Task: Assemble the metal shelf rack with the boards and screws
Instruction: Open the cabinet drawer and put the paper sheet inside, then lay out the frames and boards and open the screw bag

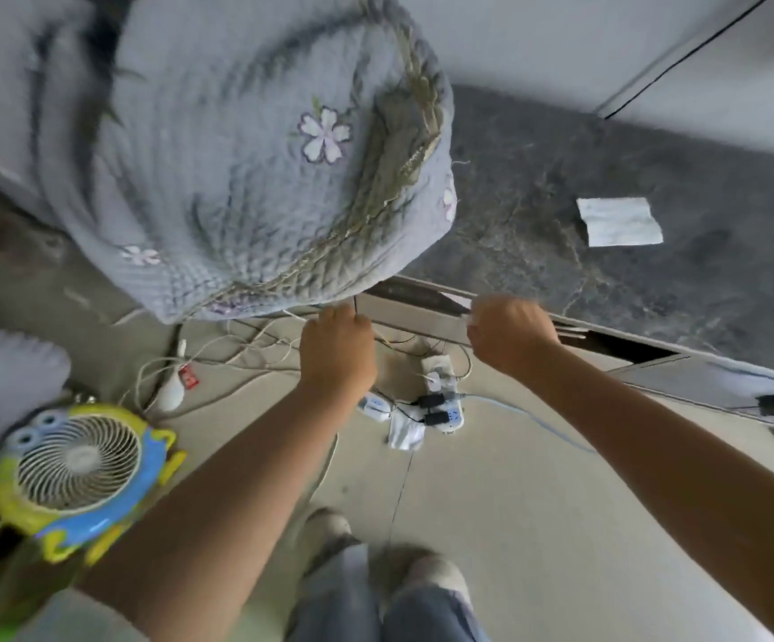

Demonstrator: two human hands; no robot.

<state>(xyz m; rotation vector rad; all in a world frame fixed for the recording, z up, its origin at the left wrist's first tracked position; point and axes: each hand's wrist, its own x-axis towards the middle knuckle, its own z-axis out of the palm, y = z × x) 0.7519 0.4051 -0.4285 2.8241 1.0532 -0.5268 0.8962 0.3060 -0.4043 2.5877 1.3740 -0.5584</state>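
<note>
The left hand (336, 349) is curled closed around a thin dark metal rod (355, 304), of which only a short stub is seen above the knuckles; the right hand (510, 333) is likewise curled tight on the near edge of a long flat board (415, 312), which is taken to be a shelf part. This board lies along the foot of the dark stone ledge (630, 187), with the quilted floral bedding (246, 150) hanging just above its left end. For the step in hand, judged to be the lifting of parts clear, both grips should be kept firm and the load raised level, so that nothing catches on the cables (237, 354) below. Beneath the board, two power strips (443, 400) are counted, with two black plugs inserted. One cartoon desk fan (77, 470) stands well to the left, and one white folded paper (618, 222) rests on the ledge. No screws can be made out.
</note>
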